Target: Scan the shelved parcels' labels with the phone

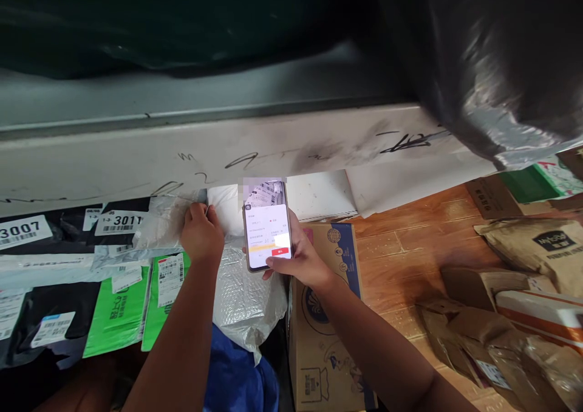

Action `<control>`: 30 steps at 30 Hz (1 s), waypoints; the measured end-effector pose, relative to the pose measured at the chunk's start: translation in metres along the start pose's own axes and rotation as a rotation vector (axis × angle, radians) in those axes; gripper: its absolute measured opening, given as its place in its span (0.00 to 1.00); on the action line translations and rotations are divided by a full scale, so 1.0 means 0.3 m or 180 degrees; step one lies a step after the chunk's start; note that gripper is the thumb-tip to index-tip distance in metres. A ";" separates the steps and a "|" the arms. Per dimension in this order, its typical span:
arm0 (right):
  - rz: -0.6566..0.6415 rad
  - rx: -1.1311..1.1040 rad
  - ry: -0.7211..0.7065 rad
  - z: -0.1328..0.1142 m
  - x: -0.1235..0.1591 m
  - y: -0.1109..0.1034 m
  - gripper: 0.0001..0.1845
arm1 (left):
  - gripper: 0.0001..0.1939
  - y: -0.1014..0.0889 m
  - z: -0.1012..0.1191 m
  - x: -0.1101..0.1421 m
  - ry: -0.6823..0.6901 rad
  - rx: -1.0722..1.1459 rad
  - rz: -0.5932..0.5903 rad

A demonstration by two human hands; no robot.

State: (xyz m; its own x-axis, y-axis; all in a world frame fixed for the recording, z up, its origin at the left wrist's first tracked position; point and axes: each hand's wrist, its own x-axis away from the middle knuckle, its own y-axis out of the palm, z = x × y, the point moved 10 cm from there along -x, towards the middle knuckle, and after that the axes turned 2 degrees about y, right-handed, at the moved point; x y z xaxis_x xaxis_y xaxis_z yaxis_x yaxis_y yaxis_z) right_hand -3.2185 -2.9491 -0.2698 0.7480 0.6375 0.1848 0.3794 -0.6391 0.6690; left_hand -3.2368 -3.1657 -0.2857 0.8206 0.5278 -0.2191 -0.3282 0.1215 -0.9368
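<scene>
My right hand [303, 254] is closed around a smartphone [268, 236], held upright with its lit screen facing me. Its thumb lies at the lower edge of the screen, beside a red button. The upper part of the screen shows a camera picture of a label. Under the shelf edge, my left hand [203, 233] has its fingers curled at the edge of a white plastic parcel [225, 208]; the fingertips are partly hidden. A clear-wrapped parcel [166, 220] lies just left of that hand. Below the phone is a silvery-white bubble mailer [246, 296].
A metal shelf edge [273, 141] with scribbles crosses above my hands, and a dark bag [492, 65] overhangs it. Green mailers [118, 315] and black labelled parcels [54, 321] lie left. A cardboard box [328, 351] stands right, with brown parcels [478, 339] on the wooden floor [392, 260].
</scene>
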 end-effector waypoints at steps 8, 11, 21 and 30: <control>-0.0278 -0.0176 0.0048 0.006 0.060 0.037 0.47 | 0.13 0.002 0.003 0.003 -0.0001 0.0079 0.0007; -0.0297 -0.0113 0.0038 0.007 0.069 0.044 0.44 | 0.12 0.000 0.003 0.004 -0.0027 0.0094 -0.0008; -0.0212 -0.0051 0.0062 0.032 0.076 0.018 0.45 | 0.12 0.011 -0.005 0.003 -0.0031 0.0007 0.0033; -0.0150 -0.0295 0.0401 0.146 0.141 0.016 0.49 | 0.14 0.022 -0.016 0.007 -0.0033 0.0075 0.0060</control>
State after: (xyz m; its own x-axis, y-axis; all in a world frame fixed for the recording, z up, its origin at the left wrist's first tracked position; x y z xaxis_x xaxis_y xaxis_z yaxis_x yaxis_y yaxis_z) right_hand -3.1612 -2.9438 -0.2904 0.6541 0.7184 0.2367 0.3561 -0.5685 0.7416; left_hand -3.2348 -3.1679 -0.2937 0.8094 0.5387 -0.2338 -0.3546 0.1310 -0.9258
